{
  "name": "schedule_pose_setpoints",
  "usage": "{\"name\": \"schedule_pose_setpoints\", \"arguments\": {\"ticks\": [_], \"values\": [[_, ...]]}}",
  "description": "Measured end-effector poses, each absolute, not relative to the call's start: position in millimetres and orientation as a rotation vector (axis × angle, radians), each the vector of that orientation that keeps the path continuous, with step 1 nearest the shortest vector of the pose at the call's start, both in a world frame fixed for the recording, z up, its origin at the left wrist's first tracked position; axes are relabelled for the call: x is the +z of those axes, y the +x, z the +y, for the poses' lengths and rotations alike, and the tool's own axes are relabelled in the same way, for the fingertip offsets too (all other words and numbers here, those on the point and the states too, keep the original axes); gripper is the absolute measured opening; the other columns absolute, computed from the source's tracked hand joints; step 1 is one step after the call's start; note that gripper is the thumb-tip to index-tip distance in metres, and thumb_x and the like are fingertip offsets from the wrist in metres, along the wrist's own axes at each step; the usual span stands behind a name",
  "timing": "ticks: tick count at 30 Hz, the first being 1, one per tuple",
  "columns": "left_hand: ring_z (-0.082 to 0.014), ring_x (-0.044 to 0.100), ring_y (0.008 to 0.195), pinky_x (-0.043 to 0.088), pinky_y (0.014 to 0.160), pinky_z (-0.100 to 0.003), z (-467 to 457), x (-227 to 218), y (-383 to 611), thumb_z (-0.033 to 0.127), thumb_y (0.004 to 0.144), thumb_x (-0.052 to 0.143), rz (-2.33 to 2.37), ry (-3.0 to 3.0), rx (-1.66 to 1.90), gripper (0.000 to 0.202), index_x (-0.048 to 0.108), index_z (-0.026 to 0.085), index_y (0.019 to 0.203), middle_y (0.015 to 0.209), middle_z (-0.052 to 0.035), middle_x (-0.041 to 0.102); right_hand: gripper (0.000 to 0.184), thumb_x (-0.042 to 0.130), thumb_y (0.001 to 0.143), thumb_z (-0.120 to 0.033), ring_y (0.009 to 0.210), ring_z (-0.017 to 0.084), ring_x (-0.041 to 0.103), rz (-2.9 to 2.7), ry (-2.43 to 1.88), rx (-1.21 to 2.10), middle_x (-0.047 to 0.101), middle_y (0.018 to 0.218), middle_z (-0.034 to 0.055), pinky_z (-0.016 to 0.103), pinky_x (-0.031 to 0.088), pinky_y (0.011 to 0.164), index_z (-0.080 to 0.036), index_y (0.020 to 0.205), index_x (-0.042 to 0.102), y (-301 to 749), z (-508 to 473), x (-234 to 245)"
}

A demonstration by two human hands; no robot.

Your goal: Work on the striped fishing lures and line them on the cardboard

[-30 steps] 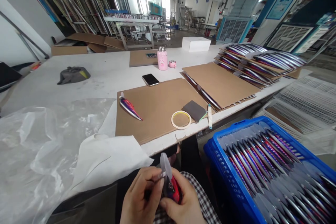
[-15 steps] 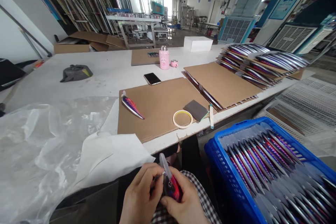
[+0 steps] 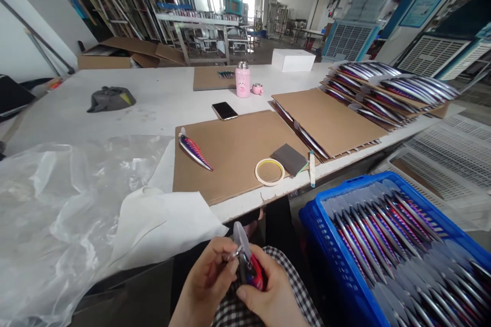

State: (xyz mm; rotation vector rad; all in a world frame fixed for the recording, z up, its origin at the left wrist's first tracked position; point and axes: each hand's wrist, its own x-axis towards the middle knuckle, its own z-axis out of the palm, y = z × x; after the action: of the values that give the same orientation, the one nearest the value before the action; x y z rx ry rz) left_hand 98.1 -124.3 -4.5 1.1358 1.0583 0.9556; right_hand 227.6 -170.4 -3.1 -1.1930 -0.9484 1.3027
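Observation:
Over my lap, my right hand [image 3: 270,286] is closed round a red and dark fishing lure [image 3: 253,277] with a clear plastic lip [image 3: 241,238] pointing up. My left hand [image 3: 210,276] pinches a small shiny metal piece [image 3: 234,253] at the lure's head, and its exact kind is unclear. Fingers hide much of the lure's body. Another lure [image 3: 195,151], purple and red with a silver belly, lies on a cardboard sheet [image 3: 238,148] on the table in front of me.
A blue crate [image 3: 320,245] of lures stands at my right. Lures layered with cardboard [image 3: 326,117] sit on the table's right side. A tape roll [image 3: 269,184], dark pad [image 3: 289,159], marker [image 3: 312,168], phone [image 3: 224,111] and pink bottle [image 3: 243,82] lie about. Plastic sheeting [image 3: 76,204] covers the left.
My left fingers have opened out a little and shifted at the lure's head, so the shiny metal piece shows more. The right hand keeps its hold; the view has shifted slightly.

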Motion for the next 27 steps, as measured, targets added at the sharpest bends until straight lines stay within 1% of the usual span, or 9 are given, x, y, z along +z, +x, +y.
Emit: {"name": "schedule_pose_setpoints", "arguments": {"ticks": [3, 5, 8, 10, 12, 14, 19, 23, 27], "values": [[-0.0095, 0.055, 0.064, 0.049, 0.061, -0.017, -124, -5, 93, 0.034, 0.068, 0.075, 0.995, 1.001, 0.909, 0.022, 0.066, 0.023, 0.085, 0.081, 0.0021, 0.062, 0.046, 0.058, 0.060, -0.008, 0.075, 0.017, 0.062, -0.973, -1.253, 1.287, 0.066, 0.080, -0.0033, 0.024, 0.050, 0.070, -0.023, 0.103, 0.064, 227, -170, -6], [-0.0136, 0.060, 0.072, 0.052, 0.066, -0.019, -123, -7, 88, 0.039, 0.067, 0.076, 1.004, 0.897, 0.872, 0.028, 0.069, 0.021, 0.088, 0.083, -0.0010, 0.066, 0.050, 0.056, 0.059, -0.005, 0.073, 0.016, 0.061, -0.996, -1.300, 1.278, 0.067, 0.081, -0.0034, 0.023, 0.049, 0.069, -0.023, 0.105, 0.064, 227, -170, -8], [-0.0188, 0.063, 0.081, 0.053, 0.073, -0.024, -123, -11, 83, 0.045, 0.070, 0.072, 1.018, 0.748, 0.849, 0.035, 0.072, 0.018, 0.091, 0.089, -0.0058, 0.070, 0.055, 0.054, 0.058, -0.002, 0.072, 0.016, 0.062, -1.024, -1.363, 1.252, 0.068, 0.083, -0.0035, 0.023, 0.049, 0.069, -0.023, 0.107, 0.063, 227, -170, -11], [-0.0185, 0.063, 0.082, 0.053, 0.075, -0.024, -123, -13, 82, 0.045, 0.071, 0.071, 1.014, 0.742, 0.841, 0.033, 0.072, 0.018, 0.090, 0.091, -0.0053, 0.070, 0.055, 0.054, 0.058, -0.002, 0.074, 0.016, 0.062, -1.045, -1.395, 1.233, 0.068, 0.083, -0.0033, 0.024, 0.050, 0.070, -0.023, 0.109, 0.063, 227, -171, -11], [-0.0154, 0.062, 0.079, 0.052, 0.074, -0.021, -122, -13, 83, 0.040, 0.071, 0.072, 1.033, 0.810, 0.840, 0.026, 0.072, 0.020, 0.088, 0.090, -0.0021, 0.069, 0.055, 0.054, 0.058, -0.002, 0.078, 0.017, 0.063, -1.077, -1.421, 1.210, 0.068, 0.082, -0.0029, 0.025, 0.050, 0.074, -0.023, 0.108, 0.064, 227, -171, -10], [-0.0130, 0.060, 0.076, 0.051, 0.072, -0.018, -120, -14, 85, 0.036, 0.071, 0.074, 1.032, 0.896, 0.838, 0.020, 0.071, 0.021, 0.084, 0.085, 0.0008, 0.068, 0.056, 0.055, 0.058, -0.002, 0.084, 0.018, 0.063, -1.100, -1.437, 1.184, 0.068, 0.087, -0.0019, 0.027, 0.050, 0.079, -0.024, 0.109, 0.064, 227, -172, -9], [-0.0113, 0.059, 0.067, 0.049, 0.064, -0.017, -116, -14, 88, 0.032, 0.071, 0.072, 1.027, 0.994, 0.822, 0.014, 0.066, 0.020, 0.077, 0.072, 0.0030, 0.066, 0.062, 0.055, 0.057, -0.002, 0.097, 0.022, 0.062, -1.123, -1.503, 1.085, 0.068, 0.102, 0.0015, 0.034, 0.046, 0.093, -0.025, 0.114, 0.062, 224, -177, -15], [-0.0111, 0.060, 0.065, 0.048, 0.060, -0.017, -118, -12, 90, 0.030, 0.073, 0.069, 1.111, 1.071, 0.830, 0.013, 0.062, 0.020, 0.079, 0.070, 0.0036, 0.066, 0.064, 0.056, 0.057, -0.002, 0.101, 0.022, 0.061, -1.124, -1.516, 1.074, 0.067, 0.107, 0.0019, 0.034, 0.045, 0.095, -0.025, 0.117, 0.060, 224, -180, -23], [-0.0150, 0.065, 0.071, 0.050, 0.061, -0.020, -120, -12, 92, 0.028, 0.072, 0.067, 1.179, 1.144, 0.864, 0.015, 0.059, 0.021, 0.083, 0.074, 0.0015, 0.068, 0.064, 0.059, 0.059, -0.004, 0.101, 0.022, 0.060, -1.145, -1.533, 1.060, 0.067, 0.107, 0.0028, 0.034, 0.045, 0.094, -0.025, 0.119, 0.060, 225, -180, -23]]}}
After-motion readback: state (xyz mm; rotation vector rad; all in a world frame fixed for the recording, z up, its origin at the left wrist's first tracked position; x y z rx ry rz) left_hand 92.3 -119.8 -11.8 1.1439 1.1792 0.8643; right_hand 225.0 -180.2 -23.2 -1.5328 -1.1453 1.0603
